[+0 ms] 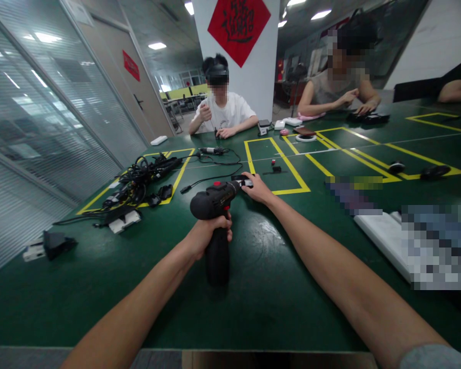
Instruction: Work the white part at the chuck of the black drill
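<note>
A black cordless drill with red buttons stands upright over the green table, its nose pointing forward and slightly right. My left hand is closed round its handle, fingers near the red trigger. At the drill's nose, my right hand grips a small black-and-silver part from the right. The drill's tip seems to meet this part, but the contact itself is too small to make out. Beyond my right hand lie a small black piece and a tiny red piece within yellow tape lines.
A heap of black cables and devices covers the table's left side. Nearer me lie black-and-white brackets. A thin cable runs ahead of the drill. White boxes lie at right. Two people sit across the table.
</note>
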The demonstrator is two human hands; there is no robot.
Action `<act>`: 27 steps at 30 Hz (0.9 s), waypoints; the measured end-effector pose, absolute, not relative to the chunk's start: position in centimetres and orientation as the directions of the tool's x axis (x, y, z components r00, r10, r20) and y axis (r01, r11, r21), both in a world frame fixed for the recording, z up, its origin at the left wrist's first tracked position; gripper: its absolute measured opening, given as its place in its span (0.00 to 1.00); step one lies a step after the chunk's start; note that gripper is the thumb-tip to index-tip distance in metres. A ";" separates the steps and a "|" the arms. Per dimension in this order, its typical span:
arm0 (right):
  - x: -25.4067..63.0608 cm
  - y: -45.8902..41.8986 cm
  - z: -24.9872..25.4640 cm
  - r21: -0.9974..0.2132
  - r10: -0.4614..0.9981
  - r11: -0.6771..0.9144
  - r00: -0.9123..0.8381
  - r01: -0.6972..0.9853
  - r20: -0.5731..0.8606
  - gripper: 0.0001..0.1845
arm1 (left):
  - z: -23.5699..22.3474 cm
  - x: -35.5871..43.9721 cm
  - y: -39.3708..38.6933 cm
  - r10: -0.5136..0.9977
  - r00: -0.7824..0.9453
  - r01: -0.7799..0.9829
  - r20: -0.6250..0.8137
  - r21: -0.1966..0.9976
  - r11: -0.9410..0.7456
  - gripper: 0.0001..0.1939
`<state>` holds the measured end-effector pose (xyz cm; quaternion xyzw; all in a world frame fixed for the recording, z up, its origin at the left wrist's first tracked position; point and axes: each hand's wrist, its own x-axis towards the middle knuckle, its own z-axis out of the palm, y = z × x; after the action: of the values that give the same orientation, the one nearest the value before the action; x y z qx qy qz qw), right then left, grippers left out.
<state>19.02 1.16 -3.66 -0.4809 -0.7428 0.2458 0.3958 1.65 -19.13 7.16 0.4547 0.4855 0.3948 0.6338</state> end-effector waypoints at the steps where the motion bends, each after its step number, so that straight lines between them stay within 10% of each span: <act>1: 19.0 1.2 -3.7 -0.746 0.908 0.418 -0.223 0.519 0.354 0.31 | 7.1 1.6 -19.1 0.942 0.219 -0.060 -0.255 0.960 0.274 0.11; 27: 18.9 1.2 -3.6 -0.742 0.904 0.426 -0.222 0.518 0.364 0.32 | 6.9 1.6 -19.1 0.946 0.222 -0.066 -0.236 0.964 0.256 0.11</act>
<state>18.94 1.19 -3.65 -0.4781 -0.7436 0.2414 0.4002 1.58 -19.05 6.92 0.4601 0.4782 0.4005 0.6318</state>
